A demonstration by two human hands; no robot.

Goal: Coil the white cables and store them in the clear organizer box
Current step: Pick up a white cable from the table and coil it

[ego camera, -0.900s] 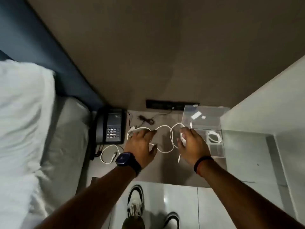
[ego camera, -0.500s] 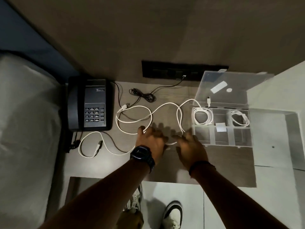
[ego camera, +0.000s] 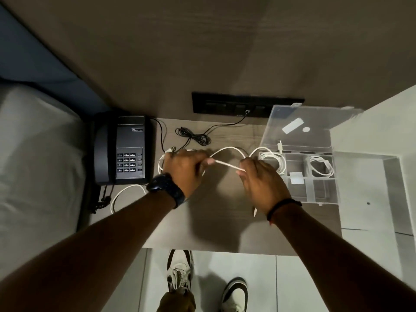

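Note:
A long white cable [ego camera: 227, 150] loops over the brown tabletop. My left hand [ego camera: 184, 171], with a dark watch on the wrist, and my right hand [ego camera: 261, 183] both pinch it, and a short stretch runs taut between them. One plug end hangs below my right hand. The clear organizer box [ego camera: 319, 194] stands open at the right, lid tilted back. One coiled white cable [ego camera: 273, 159] lies in its back left compartment and another [ego camera: 320, 168] in the back right one. A second loose white cable [ego camera: 122, 194] lies by the telephone.
A black telephone [ego camera: 126, 149] stands at the table's left. A thin black cable [ego camera: 193, 136] runs from the black wall socket panel [ego camera: 225, 104]. A bed with white sheets [ego camera: 33, 165] is at the left. A white ledge [ego camera: 371, 176] borders the right. My shoes show below.
Both hands have lifted off the table and closed on the long white cable, pulling a stretch straight between them. The camera has tipped down and closer.

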